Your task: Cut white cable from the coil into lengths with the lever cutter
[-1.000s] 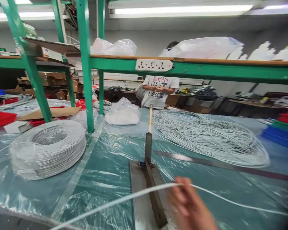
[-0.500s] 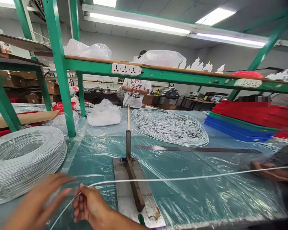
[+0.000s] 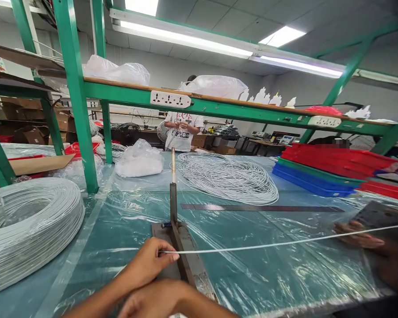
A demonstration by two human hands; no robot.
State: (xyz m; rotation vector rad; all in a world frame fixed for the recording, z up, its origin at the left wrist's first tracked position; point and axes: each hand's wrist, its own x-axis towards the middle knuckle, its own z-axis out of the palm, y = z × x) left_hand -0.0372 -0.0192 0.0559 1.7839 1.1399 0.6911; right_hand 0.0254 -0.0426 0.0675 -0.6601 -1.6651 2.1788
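My left hand (image 3: pixel 154 260) pinches a thin white cable (image 3: pixel 252 248) between thumb and fingertips, beside the metal bar of a bench lever tool (image 3: pixel 174 207). From there the cable runs taut to the right across the bar. Low in the view, my right hand (image 3: pixel 152 300) crosses close to my left forearm, its fingers mostly hidden at the bottom edge. The tool has an upright handle, a small spring and a metal base plate (image 3: pixel 199 265). On the far right, another person's hand (image 3: pixel 360 236) is by the cable; I cannot tell whether it grips it.
A big coil of white cable (image 3: pixel 36 221) lies left; a loose coil (image 3: pixel 228 179) lies behind the tool. A steel ruler (image 3: pixel 262 207), plastic bag (image 3: pixel 139 159) and stacked trays (image 3: pixel 331 163) are on the plastic-covered table. A green shelf frame (image 3: pixel 219 108) spans above. Someone stands behind.
My left hand has moved right from beside the coil and now pinches the cable by the bar. My right hand has let go of the cable and dropped lower. The view has shifted slightly.
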